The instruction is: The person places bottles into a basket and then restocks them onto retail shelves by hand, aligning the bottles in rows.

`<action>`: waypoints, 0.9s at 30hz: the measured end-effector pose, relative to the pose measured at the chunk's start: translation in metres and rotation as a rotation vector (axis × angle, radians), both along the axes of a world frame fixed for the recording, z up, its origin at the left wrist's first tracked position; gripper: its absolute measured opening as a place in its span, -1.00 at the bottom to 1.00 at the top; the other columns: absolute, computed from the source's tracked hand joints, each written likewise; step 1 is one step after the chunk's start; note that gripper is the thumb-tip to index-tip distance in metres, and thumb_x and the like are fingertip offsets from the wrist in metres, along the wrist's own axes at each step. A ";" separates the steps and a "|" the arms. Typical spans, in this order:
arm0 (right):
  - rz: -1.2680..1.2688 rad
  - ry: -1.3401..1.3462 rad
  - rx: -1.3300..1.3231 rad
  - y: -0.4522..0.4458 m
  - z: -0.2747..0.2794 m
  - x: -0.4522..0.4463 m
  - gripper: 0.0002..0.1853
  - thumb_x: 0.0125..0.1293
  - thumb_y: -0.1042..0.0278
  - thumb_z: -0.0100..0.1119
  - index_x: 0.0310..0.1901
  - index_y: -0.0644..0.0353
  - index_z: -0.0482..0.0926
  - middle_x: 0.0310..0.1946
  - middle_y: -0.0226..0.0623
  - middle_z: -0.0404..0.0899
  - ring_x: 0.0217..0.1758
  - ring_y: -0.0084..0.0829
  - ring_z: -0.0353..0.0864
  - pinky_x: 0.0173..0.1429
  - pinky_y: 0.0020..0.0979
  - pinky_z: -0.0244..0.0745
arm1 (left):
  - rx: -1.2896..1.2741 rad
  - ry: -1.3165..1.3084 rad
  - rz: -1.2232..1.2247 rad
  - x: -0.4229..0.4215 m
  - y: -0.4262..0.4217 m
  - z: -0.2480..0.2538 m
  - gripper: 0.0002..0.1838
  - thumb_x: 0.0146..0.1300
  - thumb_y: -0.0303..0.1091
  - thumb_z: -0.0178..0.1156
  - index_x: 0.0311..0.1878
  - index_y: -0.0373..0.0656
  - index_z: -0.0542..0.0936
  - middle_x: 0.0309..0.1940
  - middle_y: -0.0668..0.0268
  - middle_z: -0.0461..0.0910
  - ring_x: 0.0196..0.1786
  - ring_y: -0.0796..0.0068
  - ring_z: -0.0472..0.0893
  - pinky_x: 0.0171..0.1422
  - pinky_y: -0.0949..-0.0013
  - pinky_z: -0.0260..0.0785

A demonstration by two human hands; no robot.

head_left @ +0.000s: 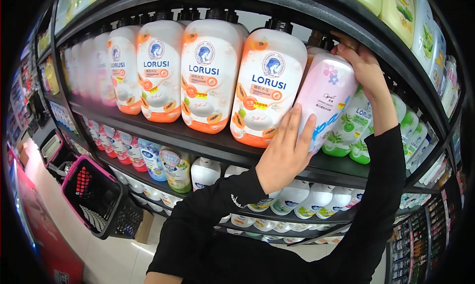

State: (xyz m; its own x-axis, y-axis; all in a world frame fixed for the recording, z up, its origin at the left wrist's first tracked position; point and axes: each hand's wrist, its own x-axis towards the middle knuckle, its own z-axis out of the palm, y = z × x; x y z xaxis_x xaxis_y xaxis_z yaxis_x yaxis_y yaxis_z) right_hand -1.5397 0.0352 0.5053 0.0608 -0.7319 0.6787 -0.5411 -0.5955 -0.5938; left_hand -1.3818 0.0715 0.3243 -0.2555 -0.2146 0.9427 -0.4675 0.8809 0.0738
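A pale pink body wash bottle (324, 93) with a flower print and blue lettering leans to the right on the upper shelf, between both hands. My left hand (287, 153) presses its fingers along the lower left side of this bottle. Around its top end curls my right hand (363, 64), and the bottle's cap or pump is hidden there. Just left of it, an orange and white LORUSI pump bottle (269, 86) stands close to my left fingers. Green and white LORUSI bottles (356, 118) stand behind it on the right.
More orange and white bottles (210, 76) line the shelf (198, 135) to the left. Close above my right hand runs an upper shelf edge (326, 12). Lower shelves hold white bottles (205, 172) and colourful pouches (175, 167). A black shopping basket with a pink rim (91, 163) is at lower left.
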 end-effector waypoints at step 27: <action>-0.227 0.235 -0.213 -0.021 -0.002 0.003 -0.56 0.16 0.03 0.07 -0.01 0.12 0.50 -0.10 -0.11 0.53 -0.01 -0.25 0.46 0.10 -0.43 0.24 | -0.089 -0.084 0.312 -0.003 -0.002 -0.005 -0.48 0.04 -0.48 -0.02 0.13 -0.42 0.25 0.21 -0.09 0.15 0.24 0.07 0.24 0.30 0.14 0.05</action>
